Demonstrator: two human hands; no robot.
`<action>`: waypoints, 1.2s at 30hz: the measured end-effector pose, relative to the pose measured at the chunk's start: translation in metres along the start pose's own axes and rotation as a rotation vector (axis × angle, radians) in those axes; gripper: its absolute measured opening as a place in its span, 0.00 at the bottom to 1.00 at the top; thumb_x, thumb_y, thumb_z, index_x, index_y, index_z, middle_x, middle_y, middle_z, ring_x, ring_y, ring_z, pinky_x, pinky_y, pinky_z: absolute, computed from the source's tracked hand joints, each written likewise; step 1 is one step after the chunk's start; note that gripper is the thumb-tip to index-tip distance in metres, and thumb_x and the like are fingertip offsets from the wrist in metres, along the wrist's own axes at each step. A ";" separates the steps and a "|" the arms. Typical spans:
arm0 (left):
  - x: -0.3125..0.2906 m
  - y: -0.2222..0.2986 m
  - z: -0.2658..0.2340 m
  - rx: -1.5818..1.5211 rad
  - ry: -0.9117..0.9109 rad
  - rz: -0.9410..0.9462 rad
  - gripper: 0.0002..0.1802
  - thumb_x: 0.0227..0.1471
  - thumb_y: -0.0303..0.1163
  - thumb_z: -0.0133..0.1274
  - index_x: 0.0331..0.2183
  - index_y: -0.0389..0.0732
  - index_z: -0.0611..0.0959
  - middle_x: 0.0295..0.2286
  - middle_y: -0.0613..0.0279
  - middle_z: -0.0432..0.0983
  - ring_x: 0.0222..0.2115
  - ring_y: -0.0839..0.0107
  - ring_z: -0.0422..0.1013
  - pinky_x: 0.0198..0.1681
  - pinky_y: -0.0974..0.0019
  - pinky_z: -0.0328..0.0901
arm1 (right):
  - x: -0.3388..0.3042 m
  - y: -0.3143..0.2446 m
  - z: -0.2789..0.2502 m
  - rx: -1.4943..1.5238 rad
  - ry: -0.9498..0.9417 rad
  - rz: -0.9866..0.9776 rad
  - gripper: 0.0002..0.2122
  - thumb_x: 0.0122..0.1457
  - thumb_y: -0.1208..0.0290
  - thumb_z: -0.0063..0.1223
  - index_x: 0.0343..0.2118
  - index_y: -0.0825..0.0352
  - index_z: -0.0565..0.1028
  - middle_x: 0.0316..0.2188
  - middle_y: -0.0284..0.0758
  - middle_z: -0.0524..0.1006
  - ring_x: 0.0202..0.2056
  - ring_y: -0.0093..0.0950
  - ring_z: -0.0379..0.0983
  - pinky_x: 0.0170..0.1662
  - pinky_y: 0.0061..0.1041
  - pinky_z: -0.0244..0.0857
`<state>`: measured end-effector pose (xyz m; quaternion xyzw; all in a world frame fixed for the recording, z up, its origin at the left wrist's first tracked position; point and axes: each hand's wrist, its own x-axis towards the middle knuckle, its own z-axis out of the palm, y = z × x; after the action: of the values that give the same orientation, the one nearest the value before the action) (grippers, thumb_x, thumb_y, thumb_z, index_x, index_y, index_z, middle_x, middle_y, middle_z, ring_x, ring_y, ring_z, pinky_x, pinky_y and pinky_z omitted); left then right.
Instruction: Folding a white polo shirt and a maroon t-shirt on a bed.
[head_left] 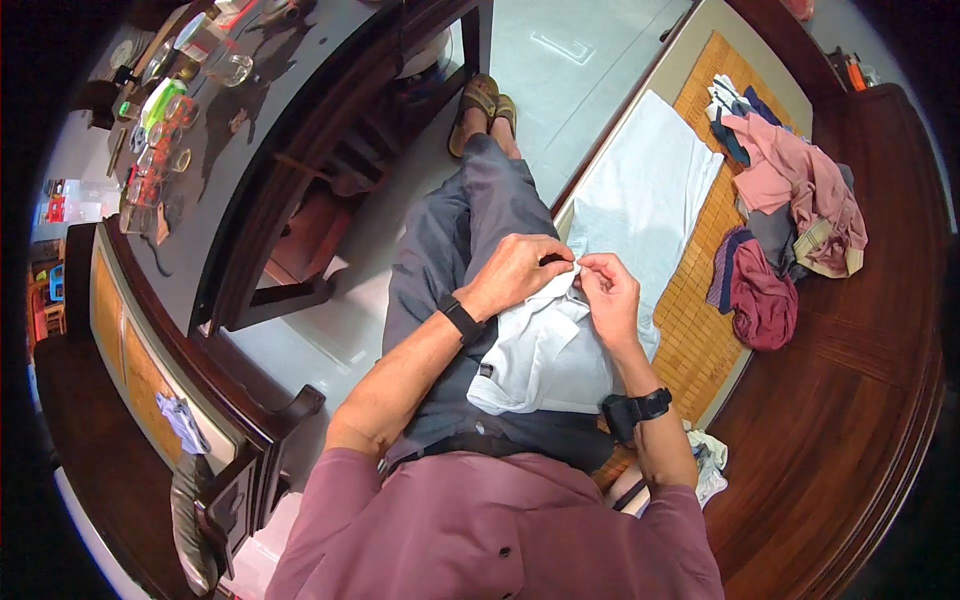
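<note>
A white shirt [540, 350] with a small dark label lies bunched over my lap. My left hand [522, 270] pinches its upper edge between thumb and fingertips. Close beside it, my right hand [610, 292] pinches the same edge, and the fingertips of both hands almost meet. Flat on the bench just beyond my hands lies a white cloth [650, 180]; whether it is part of the shirt I cannot tell. Dark bands are on both wrists.
To the right, pink, maroon and grey clothes [790, 190] are heaped on the wooden bench [850, 400] and its woven mat [690, 350]. At left stands a dark table [270, 120] with glasses [165, 150] on it. More light cloth [708, 465] lies by my right elbow.
</note>
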<state>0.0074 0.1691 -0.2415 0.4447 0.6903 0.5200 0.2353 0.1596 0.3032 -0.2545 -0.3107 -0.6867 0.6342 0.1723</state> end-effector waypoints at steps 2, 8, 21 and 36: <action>0.000 0.004 -0.001 0.007 0.004 -0.011 0.10 0.54 0.29 0.65 0.38 0.34 0.88 0.34 0.50 0.85 0.34 0.56 0.82 0.38 0.60 0.74 | 0.000 -0.010 -0.003 0.070 -0.034 0.061 0.06 0.61 0.80 0.62 0.40 0.71 0.78 0.33 0.33 0.84 0.35 0.18 0.79 0.40 0.18 0.73; -0.002 0.008 0.001 0.037 0.004 -0.001 0.11 0.54 0.30 0.65 0.38 0.34 0.88 0.34 0.50 0.85 0.34 0.56 0.82 0.37 0.60 0.74 | 0.007 -0.026 -0.007 -0.039 -0.068 0.120 0.09 0.60 0.77 0.65 0.40 0.72 0.76 0.33 0.34 0.84 0.33 0.17 0.78 0.37 0.18 0.71; -0.003 0.001 0.003 0.060 -0.003 0.057 0.10 0.54 0.28 0.65 0.38 0.33 0.88 0.35 0.51 0.85 0.35 0.56 0.82 0.38 0.60 0.75 | 0.003 -0.037 0.003 -0.260 0.008 0.114 0.09 0.57 0.81 0.60 0.41 0.71 0.76 0.32 0.39 0.85 0.35 0.22 0.82 0.39 0.23 0.74; -0.004 0.000 0.005 0.081 0.005 0.093 0.08 0.54 0.25 0.63 0.38 0.33 0.87 0.35 0.50 0.85 0.35 0.54 0.82 0.38 0.59 0.75 | -0.002 -0.036 0.006 -0.343 0.087 0.119 0.09 0.56 0.78 0.64 0.39 0.71 0.78 0.33 0.40 0.85 0.36 0.26 0.84 0.39 0.25 0.76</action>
<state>0.0129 0.1685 -0.2433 0.4841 0.6900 0.5032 0.1907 0.1499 0.2977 -0.2197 -0.4027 -0.7570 0.5030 0.1083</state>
